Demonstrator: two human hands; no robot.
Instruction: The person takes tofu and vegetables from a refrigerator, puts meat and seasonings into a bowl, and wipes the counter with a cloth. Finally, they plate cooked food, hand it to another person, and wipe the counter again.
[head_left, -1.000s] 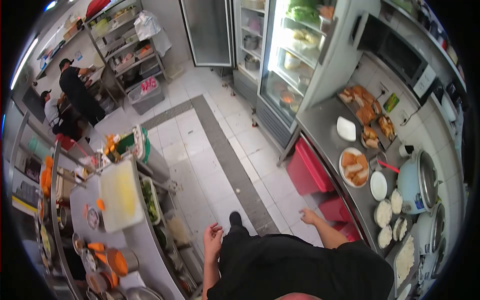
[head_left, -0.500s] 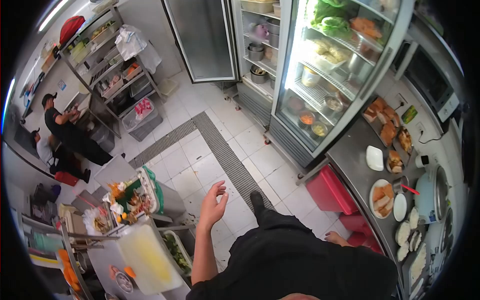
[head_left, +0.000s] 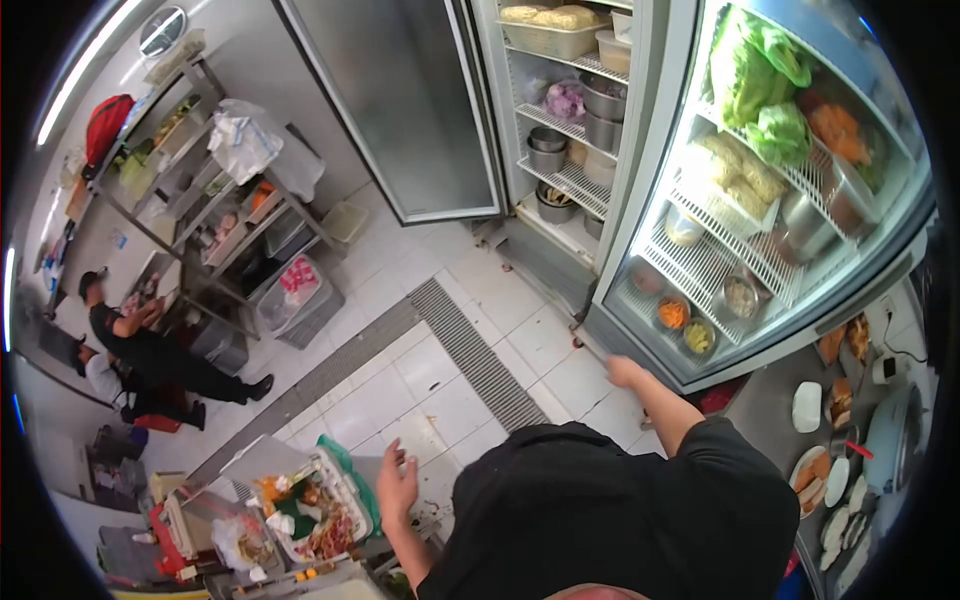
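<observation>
My left hand [head_left: 398, 482] hangs out in front with its fingers apart and nothing in them. It is beside a waste bin [head_left: 372, 500] heaped with food scraps and partly lined with a green bag. On the other side, my right hand [head_left: 627, 372] is stretched forward, loosely open, with no object showing in it. It overlaps the floor by the bottom corner of the lit glass-door fridge [head_left: 640, 345]. Inside that fridge are lettuce [head_left: 750, 75], a tray of pale yellow food [head_left: 735, 175] and small containers of chopped food.
Left of the glass-door fridge, another fridge [head_left: 560, 245] has its door [head_left: 410, 120] standing wide. A drain grate [head_left: 480, 355] crosses the tiled floor. Two people [head_left: 150, 340] are by a steel shelf rack [head_left: 190, 240] at left. A steel counter [head_left: 770, 410] with plates lies right.
I have moved forward, and the fridges appear larger and closer. My right hand has swung out toward the glass-door fridge; my left hand is lower. The cutting board has left view.
</observation>
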